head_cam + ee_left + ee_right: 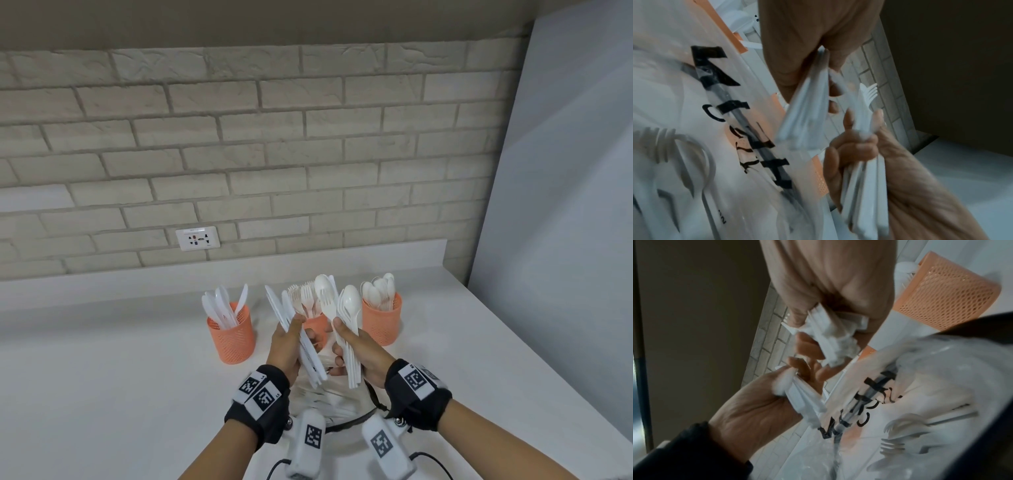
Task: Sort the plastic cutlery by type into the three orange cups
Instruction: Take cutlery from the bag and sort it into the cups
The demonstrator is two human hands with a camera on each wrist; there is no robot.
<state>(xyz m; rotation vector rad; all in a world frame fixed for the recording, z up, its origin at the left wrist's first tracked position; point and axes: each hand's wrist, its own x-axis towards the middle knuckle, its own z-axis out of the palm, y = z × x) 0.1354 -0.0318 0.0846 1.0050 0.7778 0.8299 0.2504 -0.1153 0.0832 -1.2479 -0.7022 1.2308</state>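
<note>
Three orange mesh cups stand in a row on the counter: the left cup (231,337) holds knives, the middle cup (317,327) forks, the right cup (381,322) spoons. In front of the middle cup, my left hand (289,337) grips a fanned bundle of white knives (310,359). Close beside it, my right hand (347,337) grips a bundle of spoons (351,305) with one fork (327,303) among them. The left wrist view shows the knife bundle (807,105) under my left hand (807,48). In the right wrist view, my right hand (828,288) clasps handle ends (834,332).
A clear plastic bag (329,401) with black lettering and more loose cutlery lies on the white counter (120,377) just below my hands. A brick wall with a socket (198,238) runs behind the cups. A grey panel (565,205) borders the right side.
</note>
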